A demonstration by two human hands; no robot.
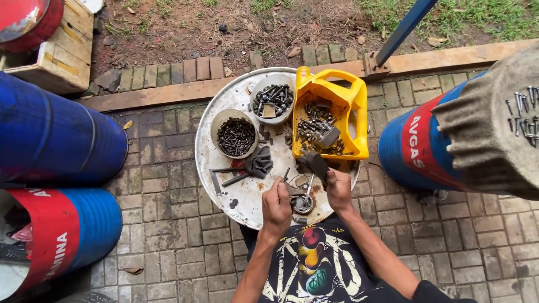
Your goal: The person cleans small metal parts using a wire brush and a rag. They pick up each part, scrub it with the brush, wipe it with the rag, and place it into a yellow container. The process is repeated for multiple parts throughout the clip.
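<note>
My left hand is closed around a thin metal tool whose tip pokes up past my fingers, just left of a small round metal part lying on the round metal tray. My right hand grips a dark grey block-shaped piece near the tray's front edge. Both hands hover over the tray's near side, close together, with the round part between them.
On the tray stand two pale bowls of dark bolts, a cut yellow jug of hardware, a dark rag and loose tools. Blue drums lie left; another blue drum under a cloth with screws stands right.
</note>
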